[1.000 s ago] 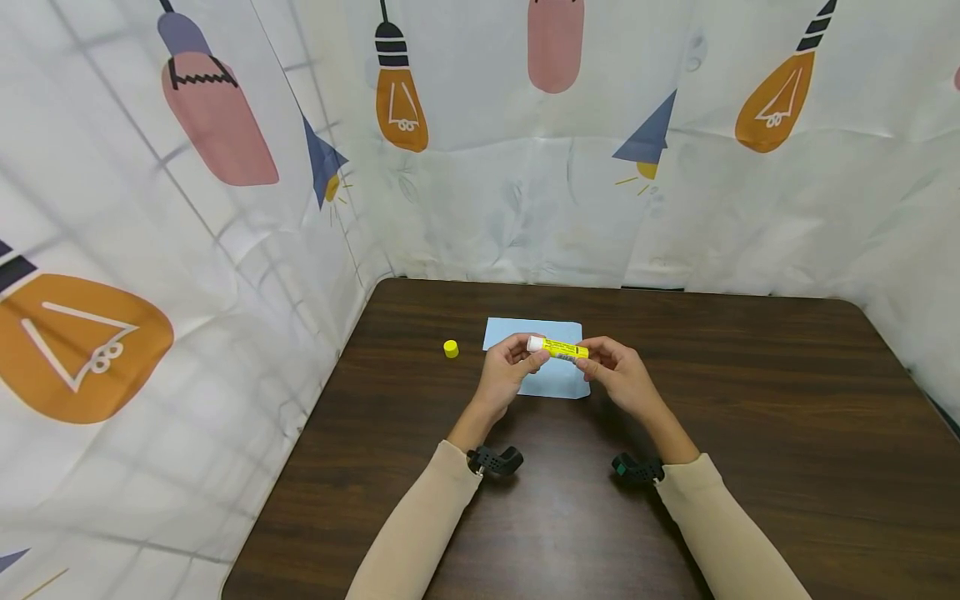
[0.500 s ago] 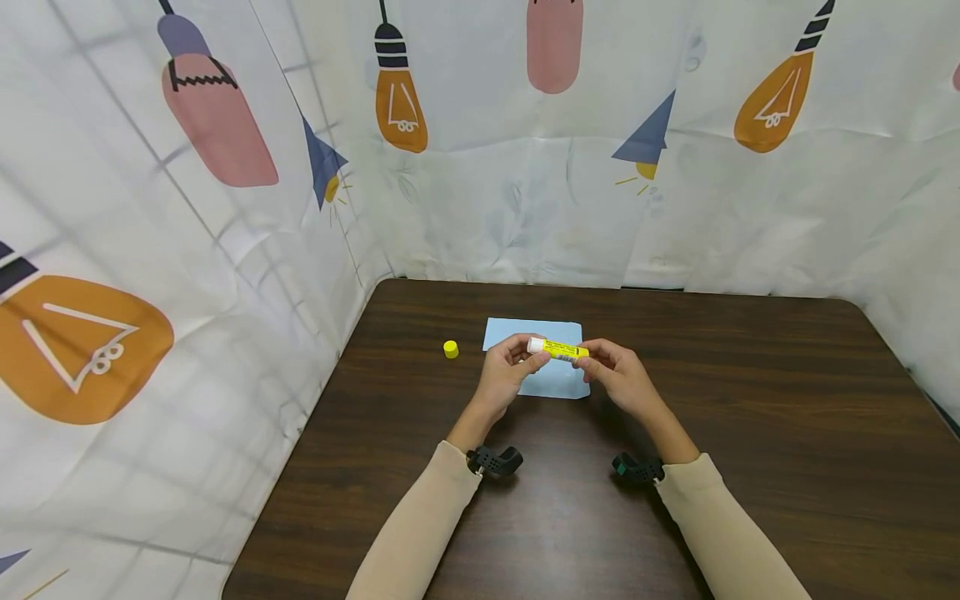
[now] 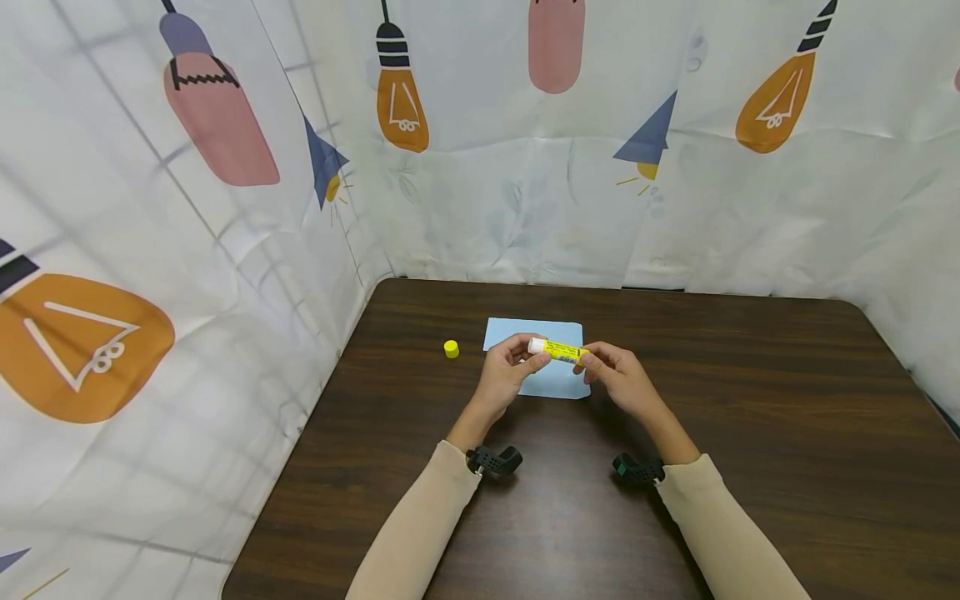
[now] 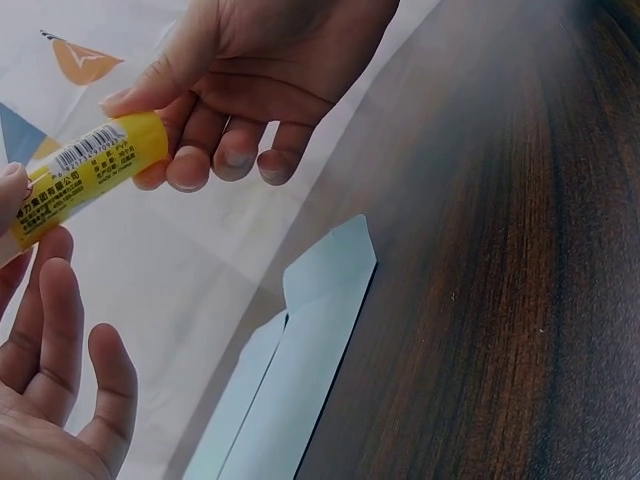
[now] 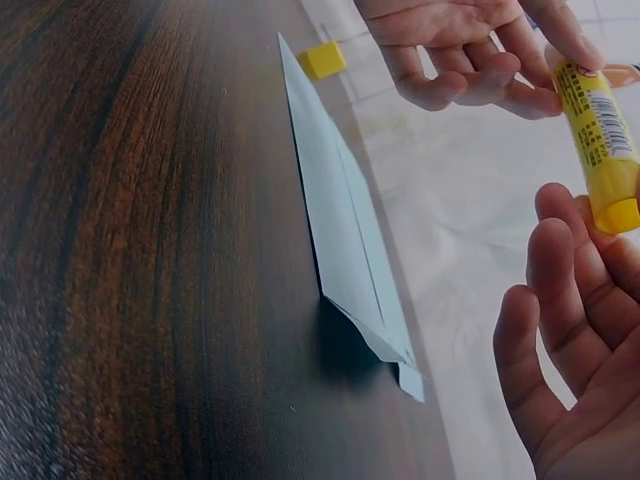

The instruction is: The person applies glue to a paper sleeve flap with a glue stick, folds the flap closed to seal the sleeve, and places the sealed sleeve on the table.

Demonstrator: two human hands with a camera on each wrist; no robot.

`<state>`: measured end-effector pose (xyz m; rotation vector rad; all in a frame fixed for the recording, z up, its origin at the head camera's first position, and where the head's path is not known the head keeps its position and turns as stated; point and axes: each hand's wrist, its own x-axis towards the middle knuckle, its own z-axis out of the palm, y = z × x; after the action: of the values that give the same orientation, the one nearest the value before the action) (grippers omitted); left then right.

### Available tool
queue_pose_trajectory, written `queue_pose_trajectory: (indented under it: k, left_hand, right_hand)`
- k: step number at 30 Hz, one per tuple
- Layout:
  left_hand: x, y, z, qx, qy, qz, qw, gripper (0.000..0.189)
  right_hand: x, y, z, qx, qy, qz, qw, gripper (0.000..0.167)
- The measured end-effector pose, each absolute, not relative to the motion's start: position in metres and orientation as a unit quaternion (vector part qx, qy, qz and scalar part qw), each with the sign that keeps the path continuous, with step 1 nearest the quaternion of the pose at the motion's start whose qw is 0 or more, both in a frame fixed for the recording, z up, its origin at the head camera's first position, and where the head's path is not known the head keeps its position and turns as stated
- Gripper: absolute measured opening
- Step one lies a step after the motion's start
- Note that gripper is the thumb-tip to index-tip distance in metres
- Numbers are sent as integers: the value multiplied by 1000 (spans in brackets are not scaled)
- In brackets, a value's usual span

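Observation:
Between both hands, a yellow glue stick (image 3: 561,351) is held nearly level above the paper, its white end toward the left. The left hand (image 3: 504,372) pinches it near the white end with thumb and fingers. At the yellow base, the right hand (image 3: 621,379) pinches it between thumb and forefinger, its other fingers loosely bent in the left wrist view. Printed text and a barcode show on the label in the right wrist view. A folded light-blue paper (image 3: 555,382), perhaps an envelope, lies under the hands. The loose yellow cap (image 3: 451,349) stands left of it.
The dark wooden table (image 3: 750,392) has its far edge close to a white patterned curtain (image 3: 510,208). More of that curtain hangs along the left side. A black strap device (image 3: 495,460) sits on each wrist.
The right thumb and fingertips have shifted slightly on the base of the glue stick. The left hand, the paper and the cap look unmoved.

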<state>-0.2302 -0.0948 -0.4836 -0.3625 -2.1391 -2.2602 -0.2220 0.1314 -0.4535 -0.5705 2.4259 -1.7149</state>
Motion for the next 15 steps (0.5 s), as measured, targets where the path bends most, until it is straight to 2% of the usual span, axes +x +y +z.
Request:
queue_pose_trajectory:
  k: [10, 15]
  left_hand:
    - [-230, -96, -484, -120, -684, -720, 2, 33]
    - [-229, -96, -483, -119, -685, -719, 0, 33]
  right_hand:
    - [-220, 129, -448, -208, 796, -565, 54, 29]
    - [-233, 132, -470, -206, 794, -569, 53, 32]
